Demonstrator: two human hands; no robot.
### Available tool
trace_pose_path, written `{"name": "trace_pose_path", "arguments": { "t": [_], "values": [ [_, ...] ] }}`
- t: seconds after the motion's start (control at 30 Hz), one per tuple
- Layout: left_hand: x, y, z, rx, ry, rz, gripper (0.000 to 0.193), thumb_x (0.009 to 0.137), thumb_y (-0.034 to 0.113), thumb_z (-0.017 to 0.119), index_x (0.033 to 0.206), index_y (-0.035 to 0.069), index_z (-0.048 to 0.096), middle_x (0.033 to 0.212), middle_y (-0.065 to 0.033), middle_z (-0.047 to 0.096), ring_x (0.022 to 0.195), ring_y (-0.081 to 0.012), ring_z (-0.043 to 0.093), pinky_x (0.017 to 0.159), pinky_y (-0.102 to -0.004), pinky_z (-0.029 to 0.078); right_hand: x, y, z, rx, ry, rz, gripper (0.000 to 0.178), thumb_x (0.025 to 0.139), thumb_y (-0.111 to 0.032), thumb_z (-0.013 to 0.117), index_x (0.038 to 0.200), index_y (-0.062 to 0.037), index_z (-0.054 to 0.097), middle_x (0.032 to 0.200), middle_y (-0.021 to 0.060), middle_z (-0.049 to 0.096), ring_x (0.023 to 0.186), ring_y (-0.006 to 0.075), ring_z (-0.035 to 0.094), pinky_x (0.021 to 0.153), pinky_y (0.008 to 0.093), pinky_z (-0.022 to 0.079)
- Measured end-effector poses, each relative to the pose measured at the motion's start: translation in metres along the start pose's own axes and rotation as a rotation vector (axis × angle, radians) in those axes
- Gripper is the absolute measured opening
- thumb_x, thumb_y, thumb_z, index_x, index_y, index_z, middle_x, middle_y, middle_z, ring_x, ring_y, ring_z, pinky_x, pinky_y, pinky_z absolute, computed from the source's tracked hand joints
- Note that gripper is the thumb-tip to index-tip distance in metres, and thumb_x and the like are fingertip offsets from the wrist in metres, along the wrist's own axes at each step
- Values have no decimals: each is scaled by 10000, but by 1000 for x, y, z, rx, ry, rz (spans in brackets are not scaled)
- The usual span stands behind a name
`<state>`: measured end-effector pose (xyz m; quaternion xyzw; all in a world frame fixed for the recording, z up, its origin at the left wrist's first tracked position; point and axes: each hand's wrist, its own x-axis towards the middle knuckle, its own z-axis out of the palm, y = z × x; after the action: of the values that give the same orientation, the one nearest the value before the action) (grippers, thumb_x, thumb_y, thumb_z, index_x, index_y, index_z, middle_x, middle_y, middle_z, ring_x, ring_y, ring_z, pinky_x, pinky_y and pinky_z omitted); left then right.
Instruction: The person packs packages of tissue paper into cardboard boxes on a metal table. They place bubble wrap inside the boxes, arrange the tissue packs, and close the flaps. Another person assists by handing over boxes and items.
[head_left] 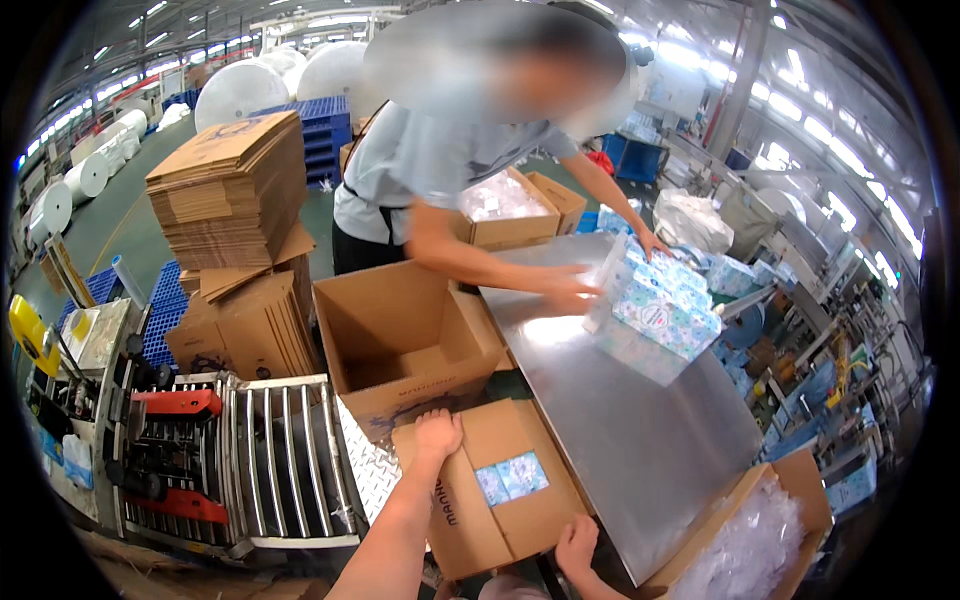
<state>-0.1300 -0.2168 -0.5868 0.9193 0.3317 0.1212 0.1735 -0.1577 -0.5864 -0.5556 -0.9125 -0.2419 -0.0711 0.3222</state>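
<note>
In front of me lies a brown cardboard carton (465, 505), its top flaps meeting along a seam. Two small blue floral pieces (512, 478) show on its top. My left hand (439, 433) is curled over the carton's far left edge, fingers bent. My right hand (577, 546) is closed in a fist by the near right edge; whether it pinches anything is hidden. Beyond the carton stands an open, empty carton (400, 335). Across the metal table, a co-worker's hands (570, 290) are around a stack of blue floral tissue packs (655, 310).
A steel table (640, 450) runs along the right, with a carton of clear plastic bags (745, 545) at its near end. Rollers (285, 460) lie to the left. Flattened cartons (235, 190) are stacked behind, near blue pallets (315, 135).
</note>
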Motion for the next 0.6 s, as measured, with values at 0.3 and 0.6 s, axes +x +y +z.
{"name": "trace_pose_path", "arguments": {
  "t": [0.3, 0.6],
  "values": [
    [-158, -30, -91, -92, -88, -417, 454, 905, 399, 417, 892, -15, 601, 940, -232, 607, 866, -398, 584, 794, -500, 449, 1, 92, 90, 670, 120, 628, 410, 990, -300, 381, 1147, 62, 491, 1069, 185, 580, 987, 283, 547, 862, 353, 428],
    [-286, -76, -81, -262, 112, -883, 479, 939, 415, 384, 924, -19, 588, 928, -255, 602, 926, -433, 566, 810, -512, 442, 161, -17, 97, 1367, -478, 607, 495, 980, -471, 357, 1074, -41, 584, 936, 88, 624, 882, 189, 563, 852, 352, 432]
  ]
}}
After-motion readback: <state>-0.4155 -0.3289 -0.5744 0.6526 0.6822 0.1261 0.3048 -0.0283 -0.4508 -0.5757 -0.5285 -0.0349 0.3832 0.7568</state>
